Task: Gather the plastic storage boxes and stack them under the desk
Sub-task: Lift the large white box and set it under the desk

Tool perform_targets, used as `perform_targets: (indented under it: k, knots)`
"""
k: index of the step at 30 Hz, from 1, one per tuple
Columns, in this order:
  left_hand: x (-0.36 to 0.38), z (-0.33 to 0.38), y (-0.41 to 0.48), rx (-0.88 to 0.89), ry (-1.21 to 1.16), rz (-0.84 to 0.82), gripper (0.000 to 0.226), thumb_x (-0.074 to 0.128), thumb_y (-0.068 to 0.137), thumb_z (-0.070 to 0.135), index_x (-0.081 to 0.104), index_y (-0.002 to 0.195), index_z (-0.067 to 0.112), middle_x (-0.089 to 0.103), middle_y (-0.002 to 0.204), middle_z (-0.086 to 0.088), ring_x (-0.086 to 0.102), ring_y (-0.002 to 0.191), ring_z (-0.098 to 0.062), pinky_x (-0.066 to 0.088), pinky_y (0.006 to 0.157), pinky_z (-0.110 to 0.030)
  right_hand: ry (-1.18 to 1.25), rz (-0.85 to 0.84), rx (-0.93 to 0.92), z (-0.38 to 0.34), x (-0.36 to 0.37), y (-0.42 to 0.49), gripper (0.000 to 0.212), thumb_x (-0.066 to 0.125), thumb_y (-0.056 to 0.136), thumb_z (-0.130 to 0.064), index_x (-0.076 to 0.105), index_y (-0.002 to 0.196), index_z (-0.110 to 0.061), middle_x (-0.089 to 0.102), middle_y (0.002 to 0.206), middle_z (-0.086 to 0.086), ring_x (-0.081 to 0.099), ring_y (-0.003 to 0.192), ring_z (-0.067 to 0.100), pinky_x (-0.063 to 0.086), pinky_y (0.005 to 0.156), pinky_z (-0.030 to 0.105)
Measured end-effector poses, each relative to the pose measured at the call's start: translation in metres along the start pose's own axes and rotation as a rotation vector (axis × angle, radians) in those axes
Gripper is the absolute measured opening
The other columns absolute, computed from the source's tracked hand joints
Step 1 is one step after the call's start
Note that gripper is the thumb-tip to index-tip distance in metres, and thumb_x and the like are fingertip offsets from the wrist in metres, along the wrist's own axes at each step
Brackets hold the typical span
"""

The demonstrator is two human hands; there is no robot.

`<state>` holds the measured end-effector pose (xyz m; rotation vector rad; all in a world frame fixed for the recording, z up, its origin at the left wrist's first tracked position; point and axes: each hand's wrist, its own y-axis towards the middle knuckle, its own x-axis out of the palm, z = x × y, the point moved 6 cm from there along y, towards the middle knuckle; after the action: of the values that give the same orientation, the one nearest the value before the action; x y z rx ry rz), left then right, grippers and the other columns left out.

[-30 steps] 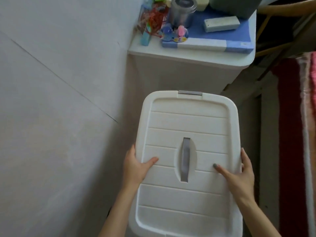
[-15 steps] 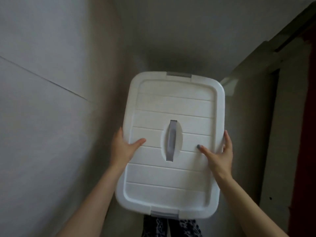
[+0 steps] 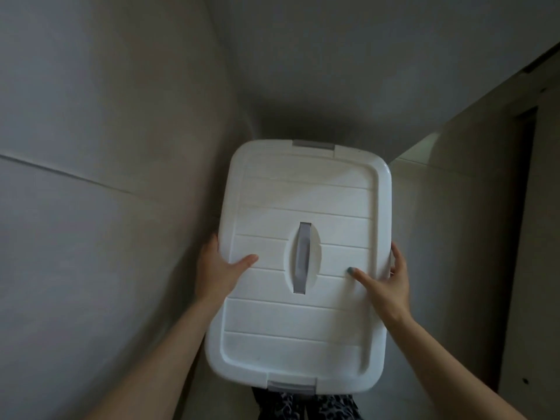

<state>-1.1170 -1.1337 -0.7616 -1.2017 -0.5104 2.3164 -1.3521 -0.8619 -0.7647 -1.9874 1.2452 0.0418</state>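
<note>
1. The left grip (image 3: 216, 269) clasped the left rim of the white ribbed plastic storage box (image 3: 303, 328), thumb flat on top.
2. The right grip (image 3: 391, 283) clasped the opposite rim, fingers (image 3: 396, 253) curled round it.
3. Both bare forearms (image 3: 169, 344) stretched forward.

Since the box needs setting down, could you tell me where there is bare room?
Free: the gap beyond the white box, up to the back wall, and the strip between the left hand and the left wall. Tight: the right hand sits close to the side panel.
</note>
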Motion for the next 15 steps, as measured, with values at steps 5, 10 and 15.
perform_targets:
  k: [5, 10, 15]
  knots:
    - [0.014, -0.015, 0.029, 0.021, 0.013, -0.011, 0.083, 0.091, 0.055, 0.044, 0.056, 0.123, 0.013, 0.063, 0.121, -0.008, 0.061, 0.11, -0.027, 0.05, 0.094, -0.038, -0.041, -0.086, 0.048, 0.023, 0.019, 0.03, 0.099, 0.09, 0.065, -0.016, 0.035, 0.146, -0.034, 0.051, 0.125, 0.005, 0.05, 0.111, 0.019, 0.047, 0.084, 0.028]
    - [0.027, -0.03, 0.054, 0.027, 0.014, -0.02, 0.082, 0.093, 0.056, 0.038, 0.057, 0.124, 0.011, 0.064, 0.121, -0.008, 0.062, 0.11, -0.027, 0.05, 0.095, -0.036, -0.048, -0.144, 0.085, 0.047, 0.039, 0.049, 0.102, 0.089, 0.067, -0.014, 0.03, 0.148, -0.037, 0.049, 0.121, 0.006, 0.053, 0.11, 0.024, 0.051, 0.078, 0.029]
    - [0.04, -0.045, 0.063, 0.011, 0.024, -0.016, 0.082, 0.093, 0.056, 0.037, 0.056, 0.126, 0.012, 0.063, 0.123, -0.008, 0.061, 0.111, -0.028, 0.047, 0.093, -0.033, -0.053, -0.185, 0.14, 0.068, 0.051, 0.059, 0.101, 0.089, 0.067, -0.016, 0.029, 0.144, -0.041, 0.051, 0.115, 0.004, 0.059, 0.093, 0.014, 0.05, 0.064, 0.022]
